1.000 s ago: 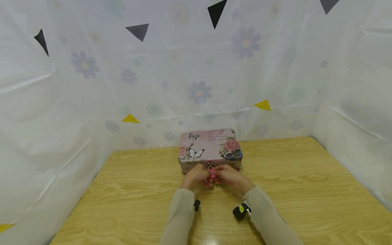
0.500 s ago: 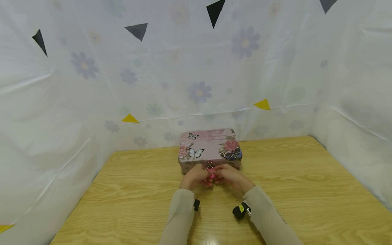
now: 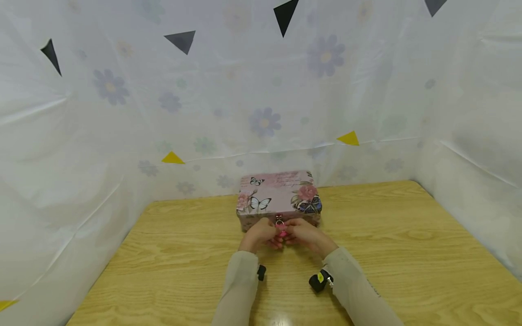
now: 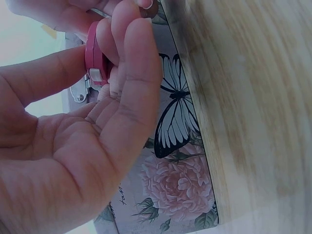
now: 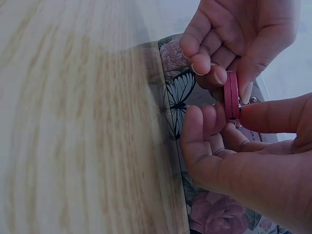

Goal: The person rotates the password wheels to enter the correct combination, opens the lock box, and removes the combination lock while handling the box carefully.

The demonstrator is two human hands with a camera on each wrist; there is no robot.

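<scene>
A small pink padlock [image 3: 282, 230] hangs by its silver shackle from the metal clasp [image 3: 279, 217] on the front of a pink tin box [image 3: 278, 192]. Butterflies and roses decorate the box, and its lid is down. From the left, my left hand [image 3: 261, 233] pinches the padlock between thumb and curled fingers. My right hand [image 3: 306, 235] pinches it from the other side. In the right wrist view the padlock [image 5: 231, 97] appears edge-on, with both thumbs on its clasp side. The left wrist view shows a silver part on the red-pink padlock body [image 4: 97, 53]. Fingers partly cover the padlock.
The box stands near the back edge of a wood-grain table [image 3: 183, 253]. A white flowered sheet [image 3: 261, 90] hangs close behind it and along both sides. Black camera mounts [image 3: 320, 280] sit under the wrists.
The head view has shifted very slightly. Both hands stay on the padlock in nearly the same pose, and the box has not moved.
</scene>
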